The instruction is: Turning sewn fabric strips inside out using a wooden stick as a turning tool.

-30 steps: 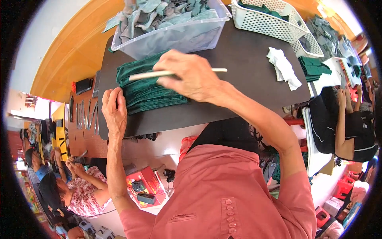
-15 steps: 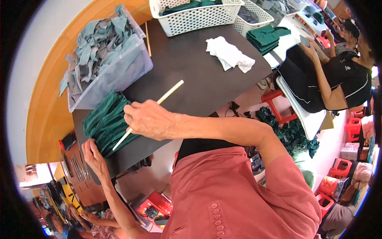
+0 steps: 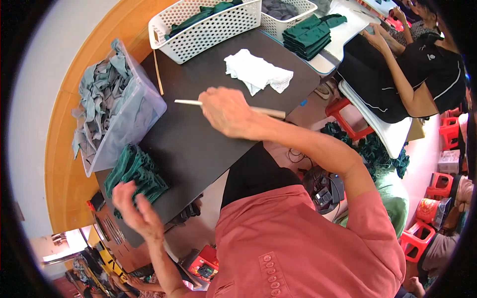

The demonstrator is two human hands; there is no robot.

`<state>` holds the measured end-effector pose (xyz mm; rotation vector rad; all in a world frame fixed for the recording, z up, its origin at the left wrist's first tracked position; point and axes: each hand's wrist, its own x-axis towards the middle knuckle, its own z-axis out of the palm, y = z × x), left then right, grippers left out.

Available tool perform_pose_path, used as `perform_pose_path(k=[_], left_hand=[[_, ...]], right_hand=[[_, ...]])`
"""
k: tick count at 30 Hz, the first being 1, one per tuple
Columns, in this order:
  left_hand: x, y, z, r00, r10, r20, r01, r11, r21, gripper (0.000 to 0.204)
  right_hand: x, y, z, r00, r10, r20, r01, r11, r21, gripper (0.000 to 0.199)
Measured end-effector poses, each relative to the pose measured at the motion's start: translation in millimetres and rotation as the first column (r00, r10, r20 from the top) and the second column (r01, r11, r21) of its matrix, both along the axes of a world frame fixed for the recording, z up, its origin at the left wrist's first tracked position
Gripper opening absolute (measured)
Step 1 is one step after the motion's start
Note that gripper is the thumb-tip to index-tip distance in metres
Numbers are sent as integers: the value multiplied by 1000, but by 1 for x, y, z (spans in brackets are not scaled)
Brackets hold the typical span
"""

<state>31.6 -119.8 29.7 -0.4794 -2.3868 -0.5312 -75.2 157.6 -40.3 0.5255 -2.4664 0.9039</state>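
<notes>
My right hand [image 3: 227,113] is closed around a thin pale stick [image 3: 270,112], whose narrow end pokes out to the left of the fist and whose thicker end runs out to the right. It is above the dark tabletop [image 3: 198,151], apart from the cloth. A bunched pile of dark green velvety cloth [image 3: 141,171] lies at the table's left end. In front of that pile my left hand [image 3: 135,211] is raised with its fingers apart and holds nothing. It overlaps the pile's lower edge in the picture; whether it touches the cloth I cannot tell.
A clear plastic bin [image 3: 149,116] full of grey-green scraps stands at the left. Behind lie a white cloth [image 3: 256,72], a perforated white basket [image 3: 213,37] and folded green cloth [image 3: 307,37]. A person in black [image 3: 385,74] sits at the right, near a red stool [image 3: 348,116].
My right hand has moved right, away from the green pile, with the stick turned to point left. My left hand has lifted off the table edge and spread its fingers. The view has shifted.
</notes>
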Motion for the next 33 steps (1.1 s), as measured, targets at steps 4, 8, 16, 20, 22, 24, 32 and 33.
perform_pose_path(k=[4,8,16,20,22,24,32,33], left_hand=[[-20,96,-3,916,-376,141,358,924,135,24],[-47,141,-7,831,-519,201,486,852,193,26],[-71,168,-7,791,-546,278,493,836,241,24],[-84,190,-18,741,-619,261,574,785,235,20],[-101,201,-23,753,-626,202,590,779,215,19],[-122,212,-25,823,-553,131,538,833,133,14],[-187,252,-64,832,-520,194,551,817,-171,12],[-187,250,-66,833,-528,166,553,809,-198,12]], right_hand=[[-32,17,-5,995,-85,54,71,972,226,11],[-28,40,26,970,-87,-226,136,967,214,16],[-37,112,-2,995,-66,-77,87,948,305,17],[-44,119,-2,996,-88,8,83,955,286,17],[-38,124,7,998,-59,13,54,973,226,22],[-31,128,16,1000,-1,-31,6,987,162,24],[-18,128,16,990,-67,125,37,973,227,14],[-17,126,17,992,-40,118,12,974,226,14]])
